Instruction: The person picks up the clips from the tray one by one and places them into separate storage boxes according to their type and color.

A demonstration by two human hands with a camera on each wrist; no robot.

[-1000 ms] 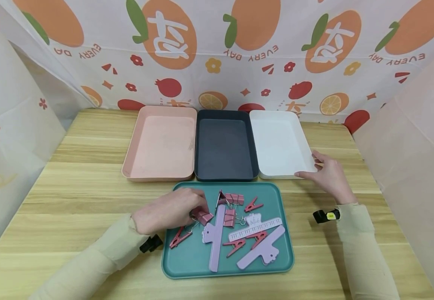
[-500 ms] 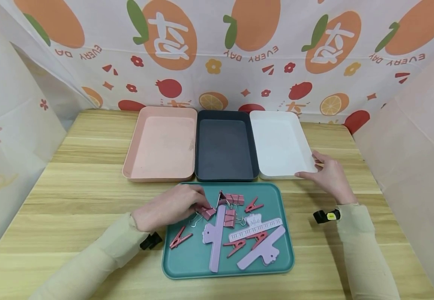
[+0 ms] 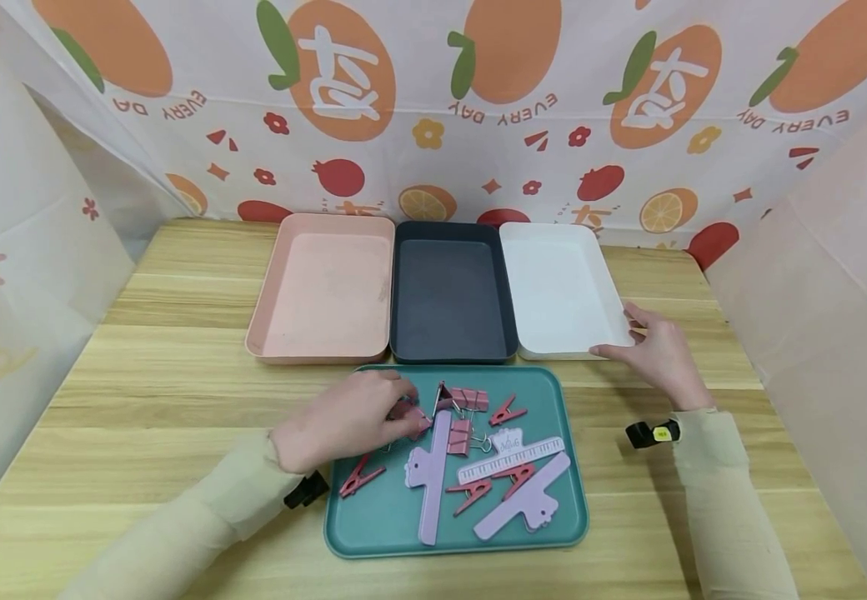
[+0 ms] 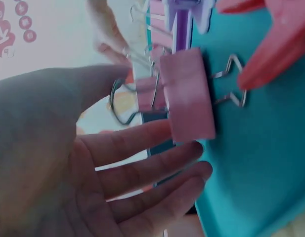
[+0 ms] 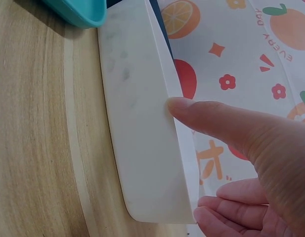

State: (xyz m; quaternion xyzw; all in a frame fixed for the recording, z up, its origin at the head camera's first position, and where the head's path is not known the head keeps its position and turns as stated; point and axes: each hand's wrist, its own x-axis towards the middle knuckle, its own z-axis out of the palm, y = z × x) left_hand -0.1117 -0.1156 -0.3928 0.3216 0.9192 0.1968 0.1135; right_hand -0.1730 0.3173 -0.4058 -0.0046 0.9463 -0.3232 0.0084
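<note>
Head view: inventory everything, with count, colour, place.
pink tray: 1, pink, back left
dark tray: 1, black, back middle
white tray: 1, white, back right
teal tray: 1, teal, front
binder clips: 3 or more, pink, teal tray
small clips: 4, red, teal tray
long clips: 2, lilac, teal tray
piano-print clip: 1, whitish, teal tray
table: 1, light wood, under trays
cloth: count unclear, pale printed, around table
wrist devices: 2, black, one per wrist
sleeves: 2, pale, forearms
left grip: 1, bare, at binder clip
right grip: 1, bare, on white tray's corner
</note>
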